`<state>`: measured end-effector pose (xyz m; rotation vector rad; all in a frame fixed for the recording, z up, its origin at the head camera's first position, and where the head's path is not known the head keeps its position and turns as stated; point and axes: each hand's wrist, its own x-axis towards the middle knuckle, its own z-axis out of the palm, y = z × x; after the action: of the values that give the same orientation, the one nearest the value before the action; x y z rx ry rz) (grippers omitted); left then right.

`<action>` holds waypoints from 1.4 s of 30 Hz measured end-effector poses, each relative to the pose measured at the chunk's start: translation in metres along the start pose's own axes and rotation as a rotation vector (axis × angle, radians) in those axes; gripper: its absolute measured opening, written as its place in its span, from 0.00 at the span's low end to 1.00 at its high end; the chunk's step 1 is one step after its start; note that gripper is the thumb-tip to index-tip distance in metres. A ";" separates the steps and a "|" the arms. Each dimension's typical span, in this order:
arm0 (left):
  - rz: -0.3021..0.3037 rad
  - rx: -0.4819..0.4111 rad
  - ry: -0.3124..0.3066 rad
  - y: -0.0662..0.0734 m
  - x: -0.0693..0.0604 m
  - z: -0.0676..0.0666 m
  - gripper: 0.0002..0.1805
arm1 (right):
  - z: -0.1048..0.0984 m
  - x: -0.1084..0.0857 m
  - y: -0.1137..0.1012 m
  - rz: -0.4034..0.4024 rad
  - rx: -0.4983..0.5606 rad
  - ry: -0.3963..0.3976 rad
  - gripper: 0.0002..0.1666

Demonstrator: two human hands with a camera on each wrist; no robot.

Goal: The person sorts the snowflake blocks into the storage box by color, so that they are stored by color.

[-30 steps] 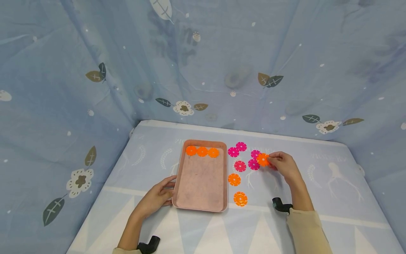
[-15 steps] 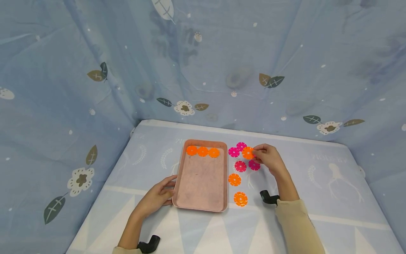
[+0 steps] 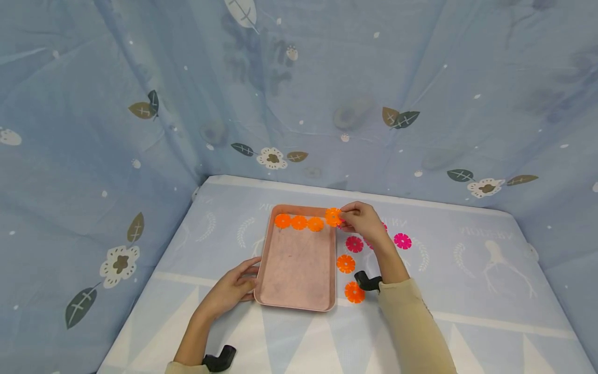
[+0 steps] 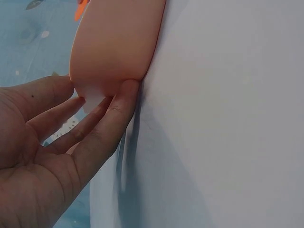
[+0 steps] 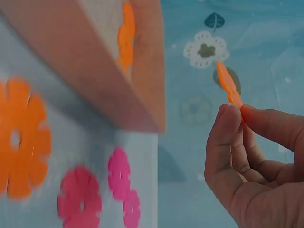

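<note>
A pink rectangular tray [image 3: 294, 275] lies on the table with several orange notched discs [image 3: 299, 223] in a row along its far end. My left hand [image 3: 229, 291] holds the tray's left side; in the left wrist view, its digits [image 4: 124, 95] touch the wall near rim and base. Between thumb and fingertips my right hand [image 3: 364, 221] pinches another orange notched disc [image 3: 333, 217]. It hovers over the tray's far right corner, right of the row. In the right wrist view this disc [image 5: 228, 83] appears nearly edge-on, above the tray rim.
Two orange discs [image 3: 345, 264] lie right of the tray. A red-pink disc [image 3: 354, 244] and a magenta disc [image 3: 403, 241] also lie there; more magenta ones are partly covered by the right hand. A patterned blue curtain [image 3: 299, 93] rises behind the table.
My right hand has moved left with the orange disc, from over the magenta discs to the tray's far right corner. The left hand and the tray have stayed put.
</note>
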<state>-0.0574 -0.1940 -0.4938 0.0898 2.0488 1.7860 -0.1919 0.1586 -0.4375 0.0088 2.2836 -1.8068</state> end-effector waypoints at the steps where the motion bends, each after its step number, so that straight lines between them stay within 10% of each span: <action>1: 0.000 0.002 0.002 0.000 0.000 0.000 0.31 | 0.005 0.002 -0.002 0.002 0.014 -0.004 0.15; 24: 0.004 -0.020 -0.012 -0.003 0.001 -0.001 0.31 | 0.117 0.029 0.012 0.045 0.098 -0.077 0.10; 42: -0.008 -0.021 -0.011 -0.001 0.000 -0.001 0.30 | 0.141 0.028 0.023 0.171 0.103 -0.065 0.08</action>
<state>-0.0578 -0.1946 -0.4943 0.0850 2.0199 1.7974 -0.1913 0.0249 -0.4947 0.1546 2.0756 -1.8061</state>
